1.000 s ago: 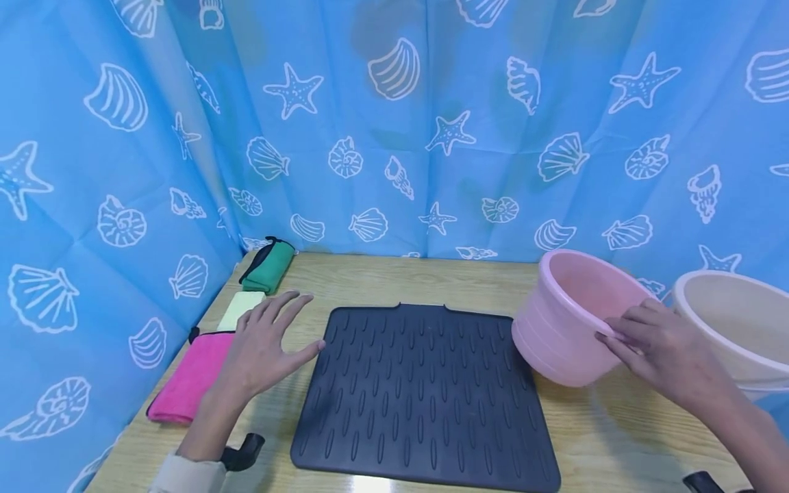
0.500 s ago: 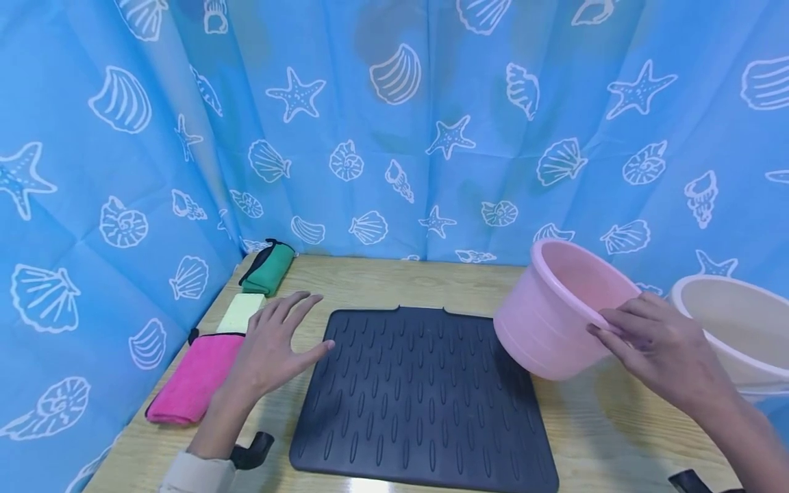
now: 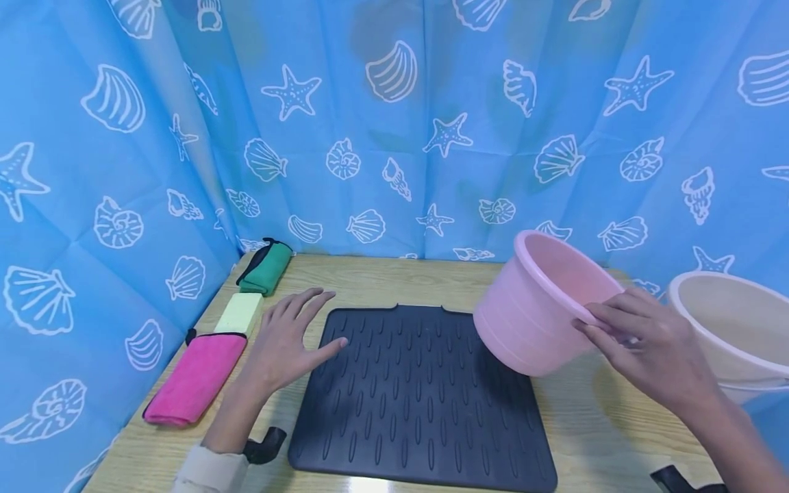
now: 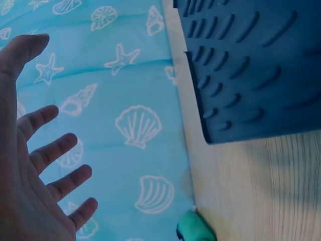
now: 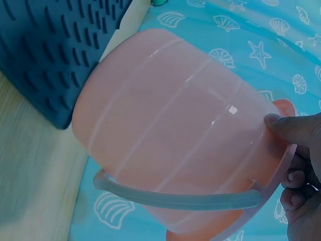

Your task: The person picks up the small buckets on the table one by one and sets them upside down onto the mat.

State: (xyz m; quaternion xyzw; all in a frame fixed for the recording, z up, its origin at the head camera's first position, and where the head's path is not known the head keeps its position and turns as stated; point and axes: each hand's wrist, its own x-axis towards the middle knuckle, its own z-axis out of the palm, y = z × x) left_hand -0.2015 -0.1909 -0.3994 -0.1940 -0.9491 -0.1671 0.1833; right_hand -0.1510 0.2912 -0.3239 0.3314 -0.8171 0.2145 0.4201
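My right hand (image 3: 647,339) grips the rim of a pink plastic bucket (image 3: 524,322), thumb outside and fingers inside. The bucket is tilted, its mouth toward the upper right, and its base overlaps the right side of a dark ridged rubber mat (image 3: 419,404). In the right wrist view a pale handle (image 5: 185,198) hangs along the bucket's side. My left hand (image 3: 286,349) is held with fingers spread near the mat's left edge, holding nothing. The left wrist view shows the same hand (image 4: 35,165) with thumb and fingers apart.
A white bucket (image 3: 727,342) stands at the right. Along the table's left side lie a green rolled cloth (image 3: 268,270), a pale yellow block (image 3: 239,313) and a pink folded cloth (image 3: 196,380). A blue seashell curtain (image 3: 394,150) hangs behind the wooden table (image 3: 382,277).
The pink bucket has moved left in my right hand and now overlaps more of the mat. My left hand has shifted a little to the right, fingers still spread.
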